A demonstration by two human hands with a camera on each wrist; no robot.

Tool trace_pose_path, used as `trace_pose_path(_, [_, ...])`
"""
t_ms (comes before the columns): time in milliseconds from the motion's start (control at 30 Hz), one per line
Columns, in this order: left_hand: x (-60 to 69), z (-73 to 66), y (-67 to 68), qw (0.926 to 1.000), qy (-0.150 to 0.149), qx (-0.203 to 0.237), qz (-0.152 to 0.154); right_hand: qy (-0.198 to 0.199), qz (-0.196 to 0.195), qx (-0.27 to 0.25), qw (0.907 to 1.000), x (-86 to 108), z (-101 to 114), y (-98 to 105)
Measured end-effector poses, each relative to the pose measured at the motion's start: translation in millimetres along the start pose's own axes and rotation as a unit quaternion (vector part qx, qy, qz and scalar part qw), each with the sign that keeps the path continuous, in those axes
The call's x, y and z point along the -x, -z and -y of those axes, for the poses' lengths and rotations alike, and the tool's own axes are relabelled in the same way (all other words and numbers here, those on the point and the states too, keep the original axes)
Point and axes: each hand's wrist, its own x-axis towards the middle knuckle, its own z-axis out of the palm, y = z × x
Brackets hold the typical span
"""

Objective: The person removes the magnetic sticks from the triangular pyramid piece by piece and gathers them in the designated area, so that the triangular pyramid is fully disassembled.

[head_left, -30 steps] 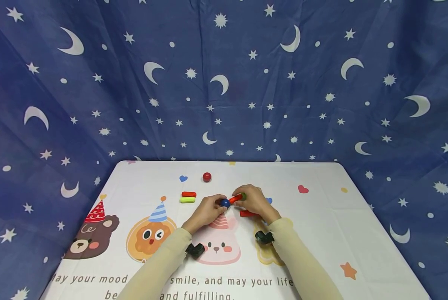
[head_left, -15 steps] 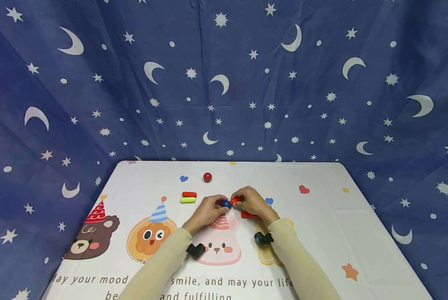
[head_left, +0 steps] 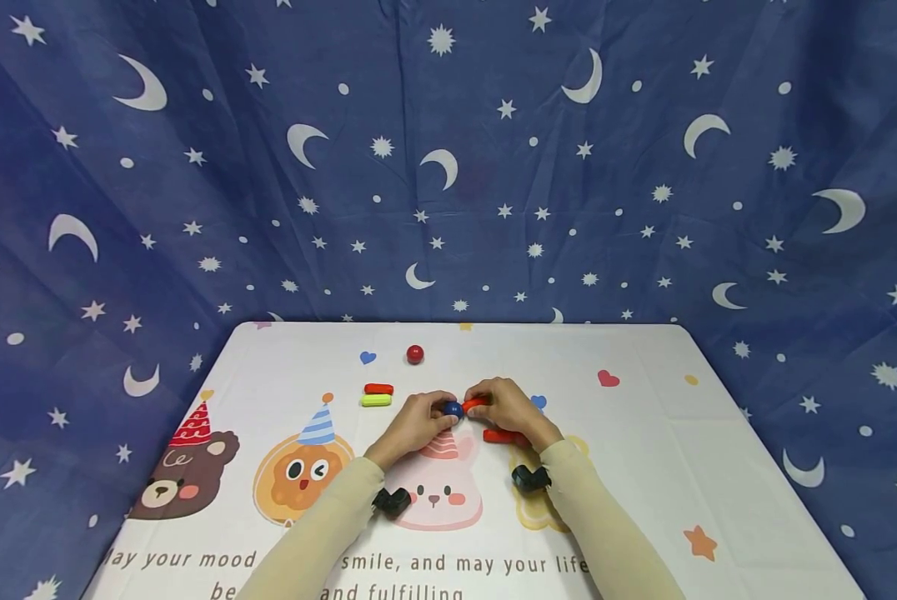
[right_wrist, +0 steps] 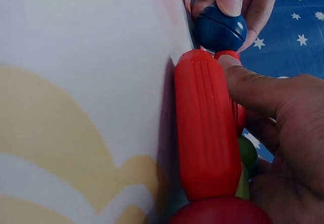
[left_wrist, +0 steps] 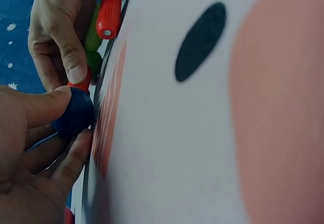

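**Blue ball and red rod meeting end to end between two hands**

The blue ball (head_left: 453, 410) is sitting near the middle of the table, by the tip of the printed rabbit's striped hat; whether it is touching the cloth, cannot tell. A groove is running round it. The left hand (head_left: 417, 423) is gripping it, thumb on one side and fingers on the other, the grip standing open only by the ball's width.

The right hand (head_left: 510, 406) is pinching the held red rod (head_left: 474, 403) between thumb and fingers, the gap closing down to the rod's thickness. The rod's end is meeting the blue ball; depth of any joint, hidden.

A green ball (right_wrist: 248, 154) is showing at the rod's other end, with a green rod (left_wrist: 93, 34) extending beyond it. Nearer the right wrist, a ribbed red rod (right_wrist: 207, 128) is lying alongside, its one end meeting a dark red ball (right_wrist: 220, 213). Link between green rod and dark red ball: partly hidden, cannot tell.

Farther out, a short red rod (head_left: 378, 389) and a lime rod (head_left: 377, 401) are lying side by side to the left; a loose red ball (head_left: 414, 355) is resting beyond them. The printed tablecloth (head_left: 643, 467) is covering the table; a star-and-moon curtain (head_left: 478, 100) is hanging behind.
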Motion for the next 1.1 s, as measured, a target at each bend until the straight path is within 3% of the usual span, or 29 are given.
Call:
trace_pose_path(667, [5.0, 1.6, 0.1, 1.0, 0.001, 0.009, 0.002, 0.019, 0.01, 0.002, 0.9998, 0.6, 0, -1])
trace_pose_path(933, [13.1, 6.8, 13.5, 0.9992, 0.001, 0.032, -0.022, -0.027, -0.005, -0.004, 0.9996, 0.8, -1, 2])
trace_pose_path(1100, [15.5, 4.8, 27.9, 0.9982, 0.011, 0.034, -0.049, -0.035, -0.009, -0.015, 0.9992, 1.9, -1, 3])
